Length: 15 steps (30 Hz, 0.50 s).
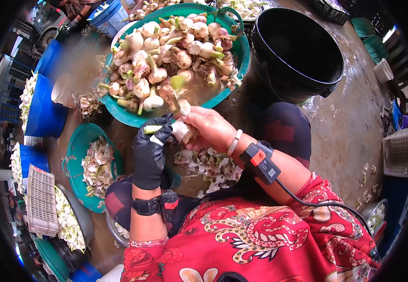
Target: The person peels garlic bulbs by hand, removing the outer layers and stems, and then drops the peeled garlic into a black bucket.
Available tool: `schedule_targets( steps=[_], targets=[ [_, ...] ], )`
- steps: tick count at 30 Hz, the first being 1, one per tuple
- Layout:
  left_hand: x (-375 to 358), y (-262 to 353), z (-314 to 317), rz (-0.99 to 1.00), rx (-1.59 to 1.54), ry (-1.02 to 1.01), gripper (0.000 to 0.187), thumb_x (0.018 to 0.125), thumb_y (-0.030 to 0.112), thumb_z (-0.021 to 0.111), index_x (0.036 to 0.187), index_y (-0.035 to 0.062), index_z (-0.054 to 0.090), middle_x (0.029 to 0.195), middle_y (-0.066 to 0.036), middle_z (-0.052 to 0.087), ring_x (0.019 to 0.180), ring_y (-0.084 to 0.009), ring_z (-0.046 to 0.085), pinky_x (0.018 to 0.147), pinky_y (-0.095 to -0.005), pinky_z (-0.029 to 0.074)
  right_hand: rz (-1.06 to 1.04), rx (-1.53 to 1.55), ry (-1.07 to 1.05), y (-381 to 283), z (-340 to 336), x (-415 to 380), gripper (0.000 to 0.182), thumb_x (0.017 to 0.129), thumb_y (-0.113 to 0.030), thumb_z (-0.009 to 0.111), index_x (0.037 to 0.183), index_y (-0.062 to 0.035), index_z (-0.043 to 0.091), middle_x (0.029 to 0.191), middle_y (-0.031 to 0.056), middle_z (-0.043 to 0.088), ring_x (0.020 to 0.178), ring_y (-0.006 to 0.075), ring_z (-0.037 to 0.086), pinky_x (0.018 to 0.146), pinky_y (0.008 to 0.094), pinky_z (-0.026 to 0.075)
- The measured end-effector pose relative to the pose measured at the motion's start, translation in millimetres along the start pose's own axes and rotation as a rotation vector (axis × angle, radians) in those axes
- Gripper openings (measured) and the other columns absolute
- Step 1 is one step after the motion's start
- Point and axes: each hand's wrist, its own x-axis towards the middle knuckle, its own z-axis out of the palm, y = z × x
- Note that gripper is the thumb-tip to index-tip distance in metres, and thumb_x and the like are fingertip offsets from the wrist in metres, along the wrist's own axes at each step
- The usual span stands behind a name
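Both of my hands meet over my lap, just below the near rim of a large green tub heaped with unpeeled garlic bulbs. My right hand, bare, is closed around a garlic bulb with loose brownish skin hanging from it. In a black glove, my left hand has its fingers closed against the bulb's left side. A green stem end and a small white piece poke out between the gloved fingers; what the white piece is, I cannot make out.
A big black bucket stands right of the tub. Left sits a smaller green basin with garlic skins; more peelings lie between my legs. Blue containers with pale garlic and a plastic crate line the left. Another person's arm shows top left.
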Motion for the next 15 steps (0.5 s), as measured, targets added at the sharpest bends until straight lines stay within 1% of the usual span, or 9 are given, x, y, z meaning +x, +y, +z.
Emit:
schedule_targets(
  steps=[1,3,4,5,6,7,8,10,15],
  targets=[
    [5,-4,-6,-0.036,-0.010,0.011,0.025,0.090,0.012,0.057,0.113,0.0034,0.057,0.110,-0.006,0.061,0.091,-0.0134,0.059,0.080,-0.0263,0.048,-0.001,-0.002,0.001,5,-4,5,0.024,0.095,-0.022,0.047,0.108,-0.0058,0.058,0.091,0.0097,0.065,0.063,0.0223,0.064,0.053,0.0274,0.052],
    [10,14,-6,0.061,0.007,0.005,0.020,0.091,0.009,0.055,0.109,0.0022,0.059,0.108,-0.006,0.062,0.091,-0.0142,0.060,0.081,-0.0268,0.048,-1.057,-0.716,0.318,14,-7,18,0.011,0.085,-0.012,0.056,0.094,-0.0076,0.061,0.074,0.0121,0.058,0.066,0.0296,0.060,0.058,0.0365,0.048],
    [16,14,-13,0.261,0.262,-0.006,0.021,0.091,0.009,0.054,0.110,0.0014,0.059,0.106,-0.006,0.062,0.090,-0.0141,0.060,0.081,-0.0269,0.048,-1.095,-0.731,0.175,11,-2,7,0.011,0.078,-0.006,0.058,0.089,-0.0068,0.062,0.071,0.0141,0.052,0.071,0.0340,0.055,0.065,0.0402,0.046],
    [23,14,-20,0.461,0.520,-0.018,0.022,0.092,0.010,0.053,0.111,0.0005,0.060,0.103,-0.006,0.062,0.090,-0.0139,0.059,0.081,-0.0271,0.047,-1.017,-0.784,0.056,22,-3,7,0.012,0.080,-0.011,0.059,0.089,-0.0067,0.064,0.074,0.0152,0.058,0.073,0.0355,0.059,0.066,0.0414,0.048],
    [26,17,-19,0.467,0.525,-0.019,0.022,0.092,0.010,0.053,0.111,0.0005,0.060,0.103,-0.006,0.062,0.090,-0.0139,0.059,0.081,-0.0271,0.047,-0.754,-0.997,-0.030,24,-2,2,0.013,0.078,-0.014,0.061,0.087,-0.0065,0.065,0.076,0.0162,0.061,0.075,0.0361,0.061,0.067,0.0421,0.049],
    [25,20,-15,0.292,0.221,0.016,0.024,0.092,0.009,0.053,0.113,0.0006,0.060,0.102,-0.006,0.063,0.092,-0.0144,0.059,0.082,-0.0276,0.047,-0.467,-1.191,-0.118,25,-3,-4,0.015,0.077,-0.017,0.062,0.086,-0.0064,0.067,0.078,0.0172,0.064,0.078,0.0366,0.063,0.068,0.0427,0.050],
    [24,20,-12,0.112,-0.084,0.050,0.025,0.092,0.009,0.053,0.115,0.0008,0.060,0.101,-0.007,0.063,0.093,-0.0148,0.059,0.083,-0.0281,0.048,-0.461,-1.189,-0.118,23,-5,-5,0.015,0.077,-0.017,0.062,0.086,-0.0064,0.067,0.078,0.0172,0.064,0.078,0.0366,0.063,0.068,0.0427,0.050],
    [29,18,-23,0.101,-0.028,0.032,0.026,0.093,0.009,0.051,0.116,-0.0002,0.059,0.107,-0.008,0.062,0.097,-0.0149,0.058,0.086,-0.0278,0.047,-0.141,-1.474,-0.191,18,-10,-3,0.018,0.072,-0.022,0.066,0.081,-0.0066,0.068,0.081,0.0179,0.066,0.081,0.0365,0.064,0.071,0.0439,0.051],
    [38,29,-12,0.237,0.112,-0.032,0.027,0.091,0.006,0.054,0.117,-0.0015,0.057,0.114,-0.007,0.061,0.102,-0.0141,0.057,0.089,-0.0277,0.045,-0.323,-1.276,-0.099,20,-21,0,0.008,0.071,-0.011,0.065,0.074,-0.0040,0.064,0.072,0.0169,0.063,0.071,0.0332,0.063,0.065,0.0404,0.051]
  ],
)
